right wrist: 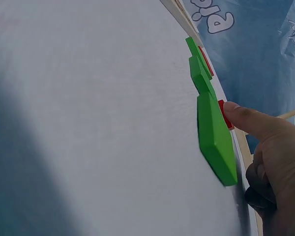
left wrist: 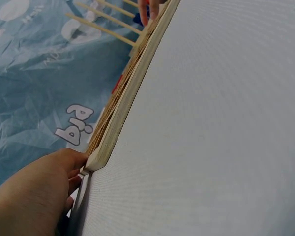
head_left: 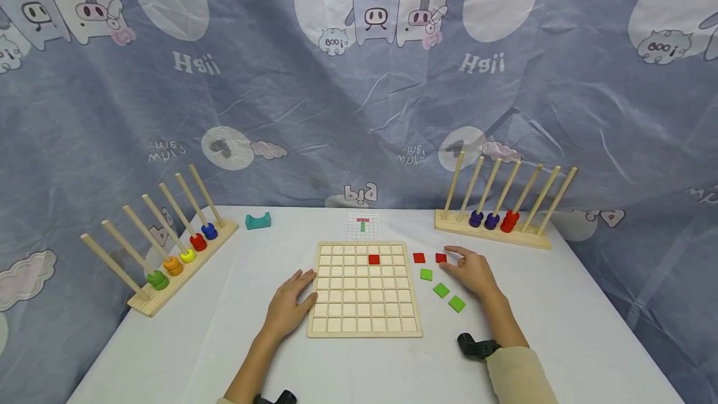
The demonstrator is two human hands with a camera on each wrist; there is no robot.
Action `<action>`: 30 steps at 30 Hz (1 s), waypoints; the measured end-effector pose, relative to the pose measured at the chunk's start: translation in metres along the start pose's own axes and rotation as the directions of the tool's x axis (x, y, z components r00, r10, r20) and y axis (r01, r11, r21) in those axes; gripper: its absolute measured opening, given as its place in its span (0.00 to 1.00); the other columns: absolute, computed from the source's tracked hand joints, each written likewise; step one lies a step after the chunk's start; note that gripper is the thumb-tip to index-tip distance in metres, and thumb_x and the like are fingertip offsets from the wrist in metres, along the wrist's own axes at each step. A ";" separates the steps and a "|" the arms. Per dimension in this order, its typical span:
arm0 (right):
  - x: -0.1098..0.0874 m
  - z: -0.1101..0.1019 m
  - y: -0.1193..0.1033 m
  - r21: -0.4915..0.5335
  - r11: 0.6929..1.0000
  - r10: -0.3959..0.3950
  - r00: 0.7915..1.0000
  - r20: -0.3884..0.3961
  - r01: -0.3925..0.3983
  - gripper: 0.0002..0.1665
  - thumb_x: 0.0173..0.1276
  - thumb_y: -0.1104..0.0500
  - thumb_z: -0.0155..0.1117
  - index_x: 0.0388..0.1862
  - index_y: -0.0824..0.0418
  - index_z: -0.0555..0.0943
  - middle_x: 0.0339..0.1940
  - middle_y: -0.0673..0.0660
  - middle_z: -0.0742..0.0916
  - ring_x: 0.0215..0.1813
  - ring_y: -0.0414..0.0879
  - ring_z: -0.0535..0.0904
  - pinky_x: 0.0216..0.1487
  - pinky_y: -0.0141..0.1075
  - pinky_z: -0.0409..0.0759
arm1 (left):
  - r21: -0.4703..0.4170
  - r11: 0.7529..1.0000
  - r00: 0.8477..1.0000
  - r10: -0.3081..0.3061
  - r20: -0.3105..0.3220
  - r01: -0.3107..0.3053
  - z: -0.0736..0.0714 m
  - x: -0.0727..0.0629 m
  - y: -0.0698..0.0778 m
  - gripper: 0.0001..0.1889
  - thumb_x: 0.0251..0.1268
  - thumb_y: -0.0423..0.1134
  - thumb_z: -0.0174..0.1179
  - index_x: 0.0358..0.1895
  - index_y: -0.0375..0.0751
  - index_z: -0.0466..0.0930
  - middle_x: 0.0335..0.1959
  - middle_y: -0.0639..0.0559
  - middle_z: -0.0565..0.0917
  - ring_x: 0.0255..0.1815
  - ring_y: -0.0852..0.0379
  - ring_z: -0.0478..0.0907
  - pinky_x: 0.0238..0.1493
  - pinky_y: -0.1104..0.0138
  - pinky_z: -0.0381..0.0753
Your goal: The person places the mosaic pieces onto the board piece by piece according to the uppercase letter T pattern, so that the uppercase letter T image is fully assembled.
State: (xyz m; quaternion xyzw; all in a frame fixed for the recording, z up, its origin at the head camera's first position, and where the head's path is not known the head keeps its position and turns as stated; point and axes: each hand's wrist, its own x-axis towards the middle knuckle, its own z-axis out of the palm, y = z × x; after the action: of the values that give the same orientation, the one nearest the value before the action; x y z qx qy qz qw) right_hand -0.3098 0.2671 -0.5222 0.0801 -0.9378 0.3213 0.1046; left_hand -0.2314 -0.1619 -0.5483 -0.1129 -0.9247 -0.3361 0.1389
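Observation:
A wooden grid board (head_left: 364, 335) lies flat on the table, with one red tile (head_left: 374, 259) in a cell near its upper middle. My left hand (head_left: 290, 304) rests against the board's left edge, its fingers spread. In the left wrist view, fingertips are right at the corner of the board (left wrist: 120, 113). To the board's right, my right hand (head_left: 471, 271) has thumb and index finger around a second loose red tile (head_left: 440, 258). The thumb touches this red tile (right wrist: 225, 114) in the right wrist view, while the index finger is hidden there.
Beside the board lie another red tile (head_left: 419, 258) and three green tiles (head_left: 441, 290). Behind it is a pattern card (head_left: 362, 227) with a red and green T. Peg racks with coloured beads stand left (head_left: 185, 273) and right (head_left: 493, 229). A teal block (head_left: 258, 222) sits at the back.

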 end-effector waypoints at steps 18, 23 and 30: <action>0.001 0.000 -0.002 -0.038 0.998 0.056 0.997 0.056 -0.054 0.30 0.56 0.47 0.69 0.54 0.61 0.78 0.09 0.49 0.66 0.14 0.41 0.55 0.18 0.34 0.56 | 0.000 1.000 1.000 0.000 0.004 0.000 0.000 0.000 -0.001 0.24 0.61 0.46 0.59 0.61 0.46 0.73 0.62 0.54 0.72 0.68 0.49 0.60 0.65 0.49 0.57; 0.001 0.000 -0.003 -0.048 0.996 0.077 0.994 0.075 -0.073 0.29 0.56 0.46 0.68 0.53 0.60 0.79 0.09 0.49 0.67 0.15 0.42 0.56 0.19 0.35 0.57 | -0.004 1.000 1.000 -0.001 0.005 0.001 0.000 0.000 -0.001 0.24 0.61 0.46 0.59 0.61 0.45 0.73 0.62 0.54 0.72 0.68 0.49 0.60 0.65 0.49 0.57; 0.001 0.001 -0.002 -0.049 0.997 0.067 0.996 0.061 -0.064 0.28 0.56 0.46 0.68 0.52 0.60 0.80 0.09 0.49 0.67 0.15 0.41 0.56 0.18 0.35 0.57 | -0.012 1.000 1.000 0.004 0.001 -0.004 0.000 0.001 0.000 0.24 0.61 0.46 0.60 0.61 0.46 0.73 0.62 0.55 0.72 0.68 0.50 0.60 0.65 0.49 0.57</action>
State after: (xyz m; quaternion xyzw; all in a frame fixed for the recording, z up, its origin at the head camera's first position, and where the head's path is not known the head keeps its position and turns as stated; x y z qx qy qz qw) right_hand -0.3100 0.2647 -0.5213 0.0571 -0.9500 0.2998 0.0663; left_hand -0.2319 -0.1623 -0.5480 -0.1156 -0.9225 -0.3412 0.1384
